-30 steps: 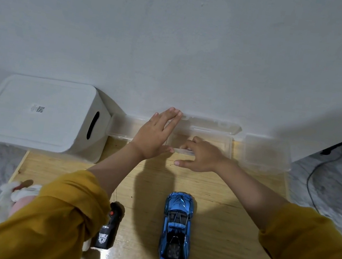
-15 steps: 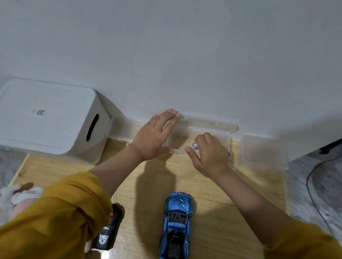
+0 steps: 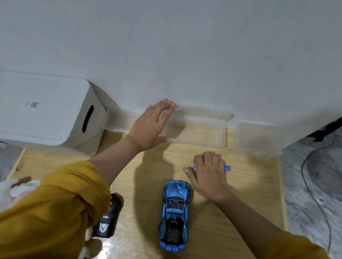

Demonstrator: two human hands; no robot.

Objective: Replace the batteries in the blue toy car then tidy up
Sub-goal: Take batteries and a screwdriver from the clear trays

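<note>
The blue toy car point(image 3: 174, 216) stands upright on the wooden board point(image 3: 231, 206), nose pointing toward the wall. My right hand point(image 3: 208, 175) hovers just past the car's front, closed around batteries point(image 3: 227, 168); a blue-and-white end sticks out on the right and a pale tip shows on the left. How many it holds is hidden. My left hand point(image 3: 151, 126) lies flat with fingers spread against the left end of an open clear plastic box point(image 3: 199, 144) by the wall.
A white lidded bin point(image 3: 32, 107) stands at the back left. A second clear container point(image 3: 257, 141) sits right of the open box. A black remote control point(image 3: 107, 220) lies left of the car. A soft toy point(image 3: 10, 189) is at the board's left edge. A cable runs over the floor at right.
My right hand has come out of the clear box with batteries and moved back toward the car. My left hand stays on the box.
</note>
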